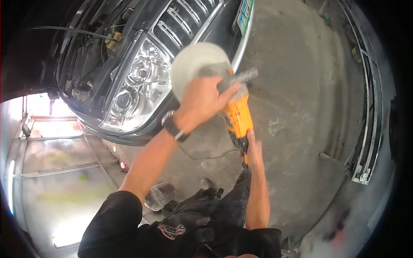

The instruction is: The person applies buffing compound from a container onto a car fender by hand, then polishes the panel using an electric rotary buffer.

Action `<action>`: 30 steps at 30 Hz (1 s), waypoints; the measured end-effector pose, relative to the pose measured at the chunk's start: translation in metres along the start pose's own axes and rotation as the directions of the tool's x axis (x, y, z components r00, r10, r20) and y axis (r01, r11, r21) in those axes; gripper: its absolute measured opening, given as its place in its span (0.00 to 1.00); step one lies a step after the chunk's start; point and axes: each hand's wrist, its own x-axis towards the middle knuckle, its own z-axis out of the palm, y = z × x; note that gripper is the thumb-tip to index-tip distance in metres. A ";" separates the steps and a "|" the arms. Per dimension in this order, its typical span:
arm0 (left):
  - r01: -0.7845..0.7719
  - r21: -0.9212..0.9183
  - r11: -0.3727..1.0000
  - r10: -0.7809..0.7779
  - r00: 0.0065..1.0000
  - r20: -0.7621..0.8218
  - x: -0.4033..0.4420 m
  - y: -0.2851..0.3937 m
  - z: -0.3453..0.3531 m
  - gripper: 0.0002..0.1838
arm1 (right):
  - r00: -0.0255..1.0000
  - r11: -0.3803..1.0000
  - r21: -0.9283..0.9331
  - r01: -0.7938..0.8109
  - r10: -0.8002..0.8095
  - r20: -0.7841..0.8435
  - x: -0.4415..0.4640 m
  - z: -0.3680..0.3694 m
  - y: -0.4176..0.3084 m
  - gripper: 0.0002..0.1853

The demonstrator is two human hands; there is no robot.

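An orange and grey power polisher (239,116) with a round pale pad (189,64) is in front of the car's dark bumper. My left hand (201,101), with a watch on its wrist, is wrapped over the grey head of the tool, just behind the pad. My right hand (254,150) grips the tool's rear handle. The pad's face looks blurred and overlaps the bumper and grille edge beside the clear headlight (140,86). Whether the pad touches the car cannot be made out.
The dark car (206,32) has its hood raised at the upper left. A cable (202,158) hangs behind the tool. A bucket (160,195) stands near my legs. Metal rails (371,94) run along the right. A framed panel (64,172) is at lower left.
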 end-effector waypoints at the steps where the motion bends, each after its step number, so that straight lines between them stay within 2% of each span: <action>1: 0.020 0.004 1.000 -0.020 1.000 0.014 -0.018 -0.003 0.002 0.28 | 1.000 0.999 -0.040 -0.011 0.011 0.001 -0.014 -0.001 0.011 0.42; 3: 0.007 -0.043 0.999 -0.007 1.000 0.000 -0.056 -0.006 0.012 0.26 | 0.996 0.994 0.049 -0.093 0.093 0.002 -0.027 0.001 0.069 0.42; 5: 0.023 -0.078 0.997 -0.021 1.000 0.020 -0.068 -0.006 0.019 0.25 | 0.995 0.988 0.118 -0.097 0.096 0.009 -0.046 0.009 0.088 0.40; 6: 0.047 -0.089 0.995 -0.043 0.998 0.049 -0.070 -0.004 0.022 0.25 | 0.988 0.984 0.094 -0.153 0.151 0.026 -0.048 0.009 0.094 0.40; 8: 0.051 -0.071 0.996 -0.046 0.996 0.071 -0.066 -0.003 0.028 0.26 | 0.991 0.984 0.121 -0.133 0.130 0.029 -0.043 0.006 0.097 0.39; 10: 0.008 -0.014 1.000 -0.007 0.999 0.053 -0.046 -0.004 0.031 0.26 | 0.995 0.987 0.122 -0.102 0.100 0.020 -0.030 0.003 0.081 0.40; 16: -0.064 0.035 0.997 0.063 0.998 0.018 0.047 0.026 0.016 0.28 | 0.990 0.975 0.173 -0.138 0.130 0.058 0.009 -0.012 -0.016 0.45; 19: -0.089 0.084 0.992 0.086 0.996 0.038 0.084 0.033 0.013 0.29 | 0.986 0.971 0.177 -0.159 0.147 0.077 0.033 -0.017 -0.039 0.42; 20: -0.090 0.095 0.991 0.087 0.996 0.036 0.095 0.033 0.015 0.30 | 0.981 0.958 0.218 -0.188 0.175 0.078 0.039 -0.016 -0.044 0.40; 22: -0.134 0.137 0.982 0.126 0.990 0.064 0.108 0.036 0.018 0.30 | 0.987 0.944 0.290 -0.154 0.132 0.096 0.043 -0.011 -0.050 0.40; 24: -0.192 0.182 0.964 0.182 0.981 0.074 0.111 0.029 0.034 0.30 | 0.982 0.919 0.353 -0.174 0.138 0.126 0.044 -0.007 -0.041 0.39; 27: -0.170 0.179 0.969 0.127 0.965 0.231 0.092 0.030 0.058 0.32 | 0.961 0.845 0.463 -0.269 0.205 0.185 0.037 0.003 0.011 0.39; 30: -0.185 0.244 0.952 0.107 0.947 0.303 0.053 0.029 0.078 0.31 | 0.941 0.767 0.551 -0.328 0.213 0.264 0.015 0.028 0.061 0.39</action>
